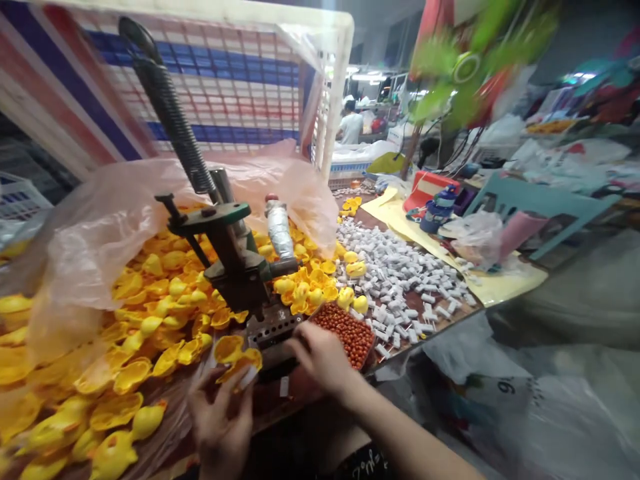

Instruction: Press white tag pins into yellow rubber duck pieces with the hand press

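Note:
My left hand (223, 423) is closed on a yellow plastic duck shell half (230, 349), its hollow side showing, with a small white part (247, 378) at the fingertips. Just right of it, my right hand (325, 360) reaches over the base of a hand press (235, 273). Its fingers are pinched together, and whatever lies between them is hidden. A box of small reddish-brown beads (345, 330) stands directly behind the right hand. One white piece (284, 387) lies between the two hands, in front of the press base (275, 330).
Yellow duck shells (170, 300) are heaped left of and behind the press, partly in pink plastic film (90, 233). White plastic parts (400, 273) spread to the right. A white crate (345, 60) rises behind; a green fan (465, 67) stands at upper right.

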`<state>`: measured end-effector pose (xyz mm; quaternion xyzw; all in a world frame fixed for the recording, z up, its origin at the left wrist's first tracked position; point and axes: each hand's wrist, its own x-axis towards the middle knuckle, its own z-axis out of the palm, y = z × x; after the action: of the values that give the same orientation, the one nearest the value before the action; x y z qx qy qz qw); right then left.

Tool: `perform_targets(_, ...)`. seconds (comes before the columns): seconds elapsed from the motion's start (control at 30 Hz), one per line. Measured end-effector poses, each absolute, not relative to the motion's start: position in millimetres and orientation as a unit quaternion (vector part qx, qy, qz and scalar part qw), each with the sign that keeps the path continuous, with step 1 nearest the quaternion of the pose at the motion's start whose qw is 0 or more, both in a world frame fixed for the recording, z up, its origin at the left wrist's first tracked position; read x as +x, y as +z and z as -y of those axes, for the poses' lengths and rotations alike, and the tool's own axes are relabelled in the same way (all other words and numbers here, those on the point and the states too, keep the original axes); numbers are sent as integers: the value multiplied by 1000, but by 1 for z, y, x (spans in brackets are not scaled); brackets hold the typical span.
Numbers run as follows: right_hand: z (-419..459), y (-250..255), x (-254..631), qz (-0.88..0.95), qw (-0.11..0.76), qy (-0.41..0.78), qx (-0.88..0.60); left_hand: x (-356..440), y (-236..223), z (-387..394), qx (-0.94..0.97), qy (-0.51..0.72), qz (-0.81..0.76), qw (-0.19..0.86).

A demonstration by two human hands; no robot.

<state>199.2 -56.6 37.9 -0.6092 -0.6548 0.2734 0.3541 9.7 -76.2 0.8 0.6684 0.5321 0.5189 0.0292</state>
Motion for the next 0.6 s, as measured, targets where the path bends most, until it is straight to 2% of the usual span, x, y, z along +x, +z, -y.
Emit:
perform_targets(0.07, 49, 45, 233, 673, 185, 154, -700, 6, -1, 69, 607, 539, -577, 93)
perform_targets(0.13, 43, 44, 259, 673, 57, 124, -727, 3, -6, 64, 507, 571, -609, 214)
perform_targets(0.17, 40, 41, 267, 681, 27, 130, -720, 3, -8, 62, 446, 591, -610, 284)
perform_targets(0.23, 38, 35, 276, 698, 20, 142, -701, 4, -9, 60, 333, 623, -583, 402)
perform_targets(0.33, 40, 33, 270, 708, 118, 167, -676, 9, -1, 61, 245, 632, -539, 500)
perform_targets(0.47, 47, 40, 229, 688, 360, 320, -543, 21, 20, 64, 219, 622, -495, 565)
perform_targets(0.6, 52, 42, 181, 647, 456, 389, -471, 28, 30, 65, 223, 605, -483, 592)
